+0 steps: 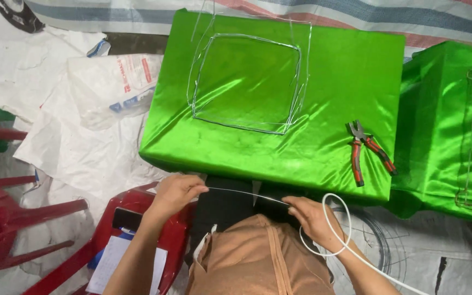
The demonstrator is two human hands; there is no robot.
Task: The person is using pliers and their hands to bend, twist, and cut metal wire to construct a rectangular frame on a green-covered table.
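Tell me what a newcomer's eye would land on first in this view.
The shiny green cloth over the table fills the middle, with a square wire frame lying on it and red-handled pliers near its right edge. Below the table's near edge, the left hand and right hand hold a thin wire stretched between them.

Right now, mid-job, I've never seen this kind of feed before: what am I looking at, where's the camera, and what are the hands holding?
There is no machine here: one camera worn on a person's head looks down at their own two bare hands. The left hand and right hand pinch a thin wire stretched between them. In front is a block covered in shiny green cloth. On it lie a bent square wire frame and red-handled pliers. A white cable loops by the right wrist. A red plastic stool stands lower left.
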